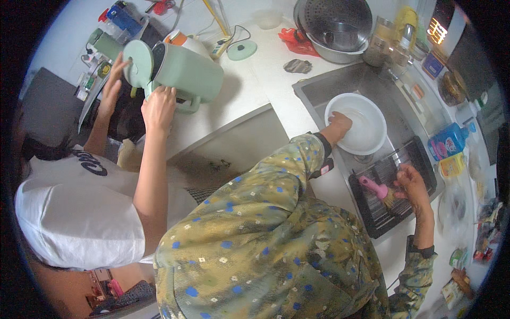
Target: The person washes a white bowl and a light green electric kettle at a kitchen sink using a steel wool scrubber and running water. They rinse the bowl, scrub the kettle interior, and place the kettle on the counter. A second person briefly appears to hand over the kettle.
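My left hand [339, 123] grips the rim of a white plastic basin [368, 135], tilted slightly over the steel sink [360, 75], with what looks like a little water inside. My right hand [411, 184] is above a black slotted drying rack [368, 223] at the sink's near end, its fingers curled; whether they hold anything is hard to tell. A pink-handled scrub brush [374, 186] lies on the rack, its bristles just beside my right fingers.
At left, a person in a white shirt [79, 223] holds a pale green kettle [191, 73] with its lid up. Stacked pots and a steel colander [330, 20] stand behind the sink. A blue detergent bottle [448, 141] and yellow container [452, 164] line the right ledge.
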### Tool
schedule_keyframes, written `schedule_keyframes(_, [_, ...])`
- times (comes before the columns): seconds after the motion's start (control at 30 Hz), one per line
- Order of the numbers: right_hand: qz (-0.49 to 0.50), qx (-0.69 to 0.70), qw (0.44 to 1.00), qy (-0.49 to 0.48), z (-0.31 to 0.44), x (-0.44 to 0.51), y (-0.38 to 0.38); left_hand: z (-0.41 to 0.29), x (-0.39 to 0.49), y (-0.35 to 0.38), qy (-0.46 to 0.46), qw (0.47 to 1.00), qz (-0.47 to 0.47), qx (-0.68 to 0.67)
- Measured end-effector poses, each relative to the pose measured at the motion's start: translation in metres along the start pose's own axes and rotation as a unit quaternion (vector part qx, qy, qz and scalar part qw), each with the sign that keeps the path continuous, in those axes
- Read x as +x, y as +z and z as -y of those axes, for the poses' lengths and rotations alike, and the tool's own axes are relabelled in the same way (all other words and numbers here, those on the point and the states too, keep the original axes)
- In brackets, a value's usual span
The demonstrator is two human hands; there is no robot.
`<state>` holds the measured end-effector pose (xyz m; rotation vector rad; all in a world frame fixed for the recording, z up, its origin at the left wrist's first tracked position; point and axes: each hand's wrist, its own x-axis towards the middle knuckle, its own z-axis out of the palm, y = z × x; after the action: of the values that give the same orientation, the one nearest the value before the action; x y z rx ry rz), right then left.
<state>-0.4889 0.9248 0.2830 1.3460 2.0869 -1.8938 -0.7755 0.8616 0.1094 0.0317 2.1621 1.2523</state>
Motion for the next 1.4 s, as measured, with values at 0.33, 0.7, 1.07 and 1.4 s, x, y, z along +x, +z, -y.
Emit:
schedule_keyframes(0.33, [0.045,0.009,0.999,-0.009,0.002,0.000,0.012,0.001,-0.039,-0.047,0.208,0.969,-0.007,0.132])
schedule_keyframes(0.7, [0.069,-0.010,0.997,-0.042,0.016,-0.017,0.022,0.007,-0.065,-0.182,0.319,0.917,-0.202,-0.130])
schedule_keyframes(1.07, [0.099,-0.029,0.993,-0.063,0.030,-0.015,0.040,0.029,-0.106,-0.327,0.362,0.779,-0.474,-0.194])
schedule_keyframes(1.4, [0.108,-0.044,0.991,-0.066,0.062,-0.020,0.058,-0.049,-0.122,-0.285,0.432,0.870,0.038,-0.234])
